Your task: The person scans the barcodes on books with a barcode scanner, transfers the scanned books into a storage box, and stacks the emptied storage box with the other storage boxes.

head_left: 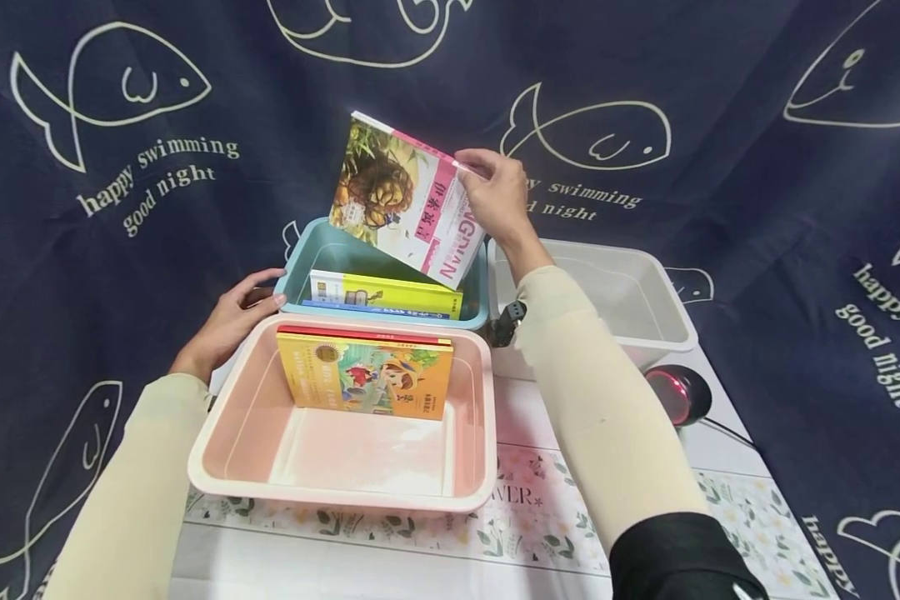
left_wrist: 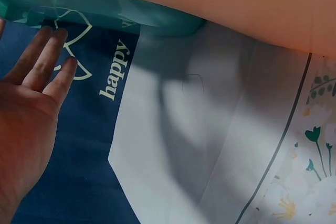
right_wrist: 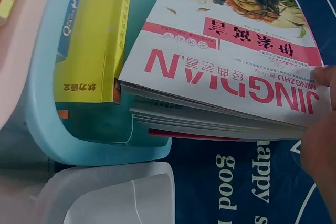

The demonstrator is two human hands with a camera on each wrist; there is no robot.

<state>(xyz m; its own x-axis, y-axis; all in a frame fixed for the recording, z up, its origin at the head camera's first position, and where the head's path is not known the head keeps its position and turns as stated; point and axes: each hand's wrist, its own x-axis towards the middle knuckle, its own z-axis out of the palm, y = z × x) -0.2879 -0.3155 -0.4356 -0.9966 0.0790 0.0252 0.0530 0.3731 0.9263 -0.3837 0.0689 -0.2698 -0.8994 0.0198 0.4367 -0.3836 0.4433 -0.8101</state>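
Note:
My right hand (head_left: 498, 196) pinches a white and pink paperback book (head_left: 405, 200) by its upper right edge. The book, with a lion on its cover, is tilted above the blue bin (head_left: 322, 242), its lower corner near a yellow-green book (head_left: 405, 292). That book stands in the bin with a thin blue book (head_left: 375, 312) in front of it. In the right wrist view the held book's pages (right_wrist: 210, 121) fan slightly apart. My left hand (head_left: 228, 321) touches the blue bin's left rim, its fingers fairly straight in the left wrist view.
In front stands a pink bin (head_left: 225, 433) with an orange picture book (head_left: 367, 375) and a red-edged book behind it. A white bin (head_left: 630, 292) is at the right, a black device with a red glow (head_left: 678, 393) beside it. Dark fish-print cloth (head_left: 270, 108) hangs behind.

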